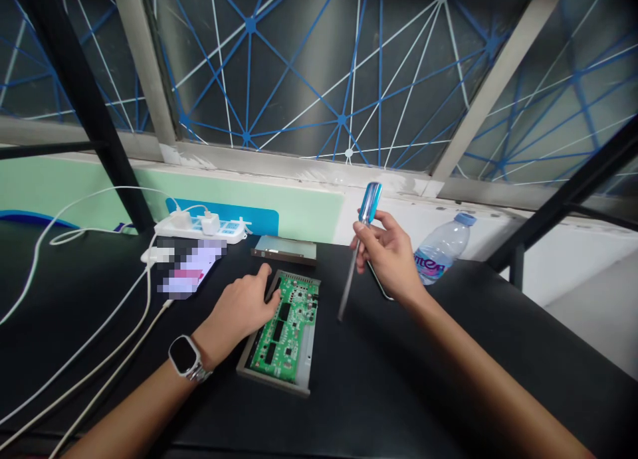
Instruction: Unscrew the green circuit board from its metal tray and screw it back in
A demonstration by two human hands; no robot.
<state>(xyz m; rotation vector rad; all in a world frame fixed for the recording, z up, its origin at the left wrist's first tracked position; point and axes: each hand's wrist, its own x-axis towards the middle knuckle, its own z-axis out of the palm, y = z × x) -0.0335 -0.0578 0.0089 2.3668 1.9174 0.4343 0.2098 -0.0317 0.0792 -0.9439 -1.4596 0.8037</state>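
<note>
Pictured from the head camera gripping a blue-handled screwdriver (369, 205), tip-down and tilted, in a curled right hand (389, 252), and resting a loosely spread left hand (242, 306) on the left edge of a green circuit board (295, 333) flat on a black table (383, 392)

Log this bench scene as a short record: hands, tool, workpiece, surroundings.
left_hand: left hand at the left edge of the metal case; grip unclear
left_wrist: watch
right_hand: right hand holding screwdriver
tool_pose: blue handle up, shaft slanting down, tip to the right of the case, apart from it
workpiece: green circuit board exposed in the case
behind_case: flat metal piece
left_side: lit phone, white power strip with plugs
right_side: clear bottle, blue cap
surface: black tabletop
</note>
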